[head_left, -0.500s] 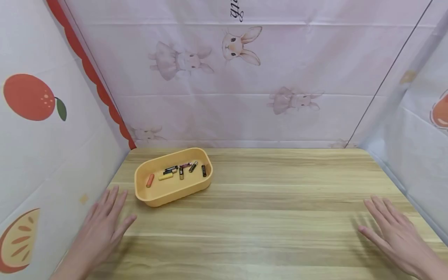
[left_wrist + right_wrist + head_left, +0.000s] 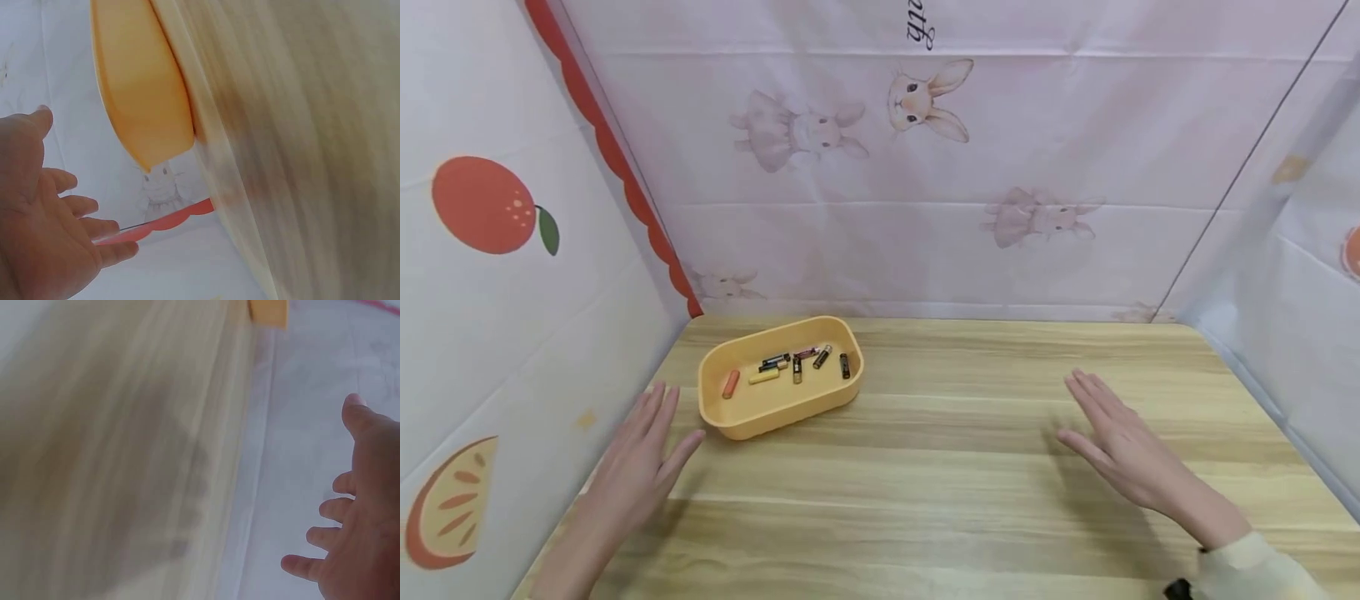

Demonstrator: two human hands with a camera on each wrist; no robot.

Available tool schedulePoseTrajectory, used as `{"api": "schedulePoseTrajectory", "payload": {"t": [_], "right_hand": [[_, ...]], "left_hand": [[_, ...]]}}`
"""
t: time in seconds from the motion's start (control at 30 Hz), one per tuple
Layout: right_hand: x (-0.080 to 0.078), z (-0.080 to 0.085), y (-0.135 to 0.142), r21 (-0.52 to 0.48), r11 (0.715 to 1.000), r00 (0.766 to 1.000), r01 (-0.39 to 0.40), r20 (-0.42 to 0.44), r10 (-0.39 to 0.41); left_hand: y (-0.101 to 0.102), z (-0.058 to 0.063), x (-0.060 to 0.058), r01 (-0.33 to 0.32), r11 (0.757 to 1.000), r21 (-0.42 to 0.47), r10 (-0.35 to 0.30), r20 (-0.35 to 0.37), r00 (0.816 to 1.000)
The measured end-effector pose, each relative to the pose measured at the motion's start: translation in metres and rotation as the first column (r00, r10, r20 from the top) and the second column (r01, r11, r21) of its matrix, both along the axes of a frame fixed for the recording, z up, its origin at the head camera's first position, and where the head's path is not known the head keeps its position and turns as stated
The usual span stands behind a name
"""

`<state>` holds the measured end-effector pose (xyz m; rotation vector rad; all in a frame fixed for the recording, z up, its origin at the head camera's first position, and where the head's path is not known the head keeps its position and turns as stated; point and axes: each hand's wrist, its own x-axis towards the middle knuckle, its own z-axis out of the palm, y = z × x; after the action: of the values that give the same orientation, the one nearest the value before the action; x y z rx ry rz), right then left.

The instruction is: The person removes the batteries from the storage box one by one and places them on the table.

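A yellow-orange basket (image 2: 790, 412) stands at the back left of the wooden table. Several small batteries lie inside, among them an orange battery (image 2: 731, 384), a yellow battery (image 2: 764, 377) and a black battery (image 2: 845, 366). My left hand (image 2: 638, 458), fingers straight and thumb spread, hovers just in front and left of the basket, holding nothing. Over the right part of the table, well away from the basket, my right hand (image 2: 1123, 446) is held out with straight fingers, also holding nothing. The left wrist view shows the basket's outer wall (image 2: 144, 81) beyond the spread fingers.
The wooden table (image 2: 955, 467) runs back to a pale curtain (image 2: 887, 183) printed with rabbits. A white side cloth (image 2: 482, 333) with fruit prints hangs close at the left, and another cloth (image 2: 1315, 308) at the right.
My right hand has moved left and farther up over the table, bringing its sleeve into view. The left hand has shifted only slightly. The whole head view has slid a little to the right.
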<state>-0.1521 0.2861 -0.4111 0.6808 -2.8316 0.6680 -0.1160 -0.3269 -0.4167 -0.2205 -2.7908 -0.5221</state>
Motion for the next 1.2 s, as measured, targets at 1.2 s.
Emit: {"api": "schedulePoseTrajectory", "payload": {"t": [1.2], "right_hand": [[-0.107, -0.009, -0.216, -0.34, 0.922, 0.947, -0.184, 0.191, 0.259]], "left_hand": [[0.008, -0.012, -0.031, -0.204, 0.779, 0.593, -0.014, 0.342, 0.94]]}}
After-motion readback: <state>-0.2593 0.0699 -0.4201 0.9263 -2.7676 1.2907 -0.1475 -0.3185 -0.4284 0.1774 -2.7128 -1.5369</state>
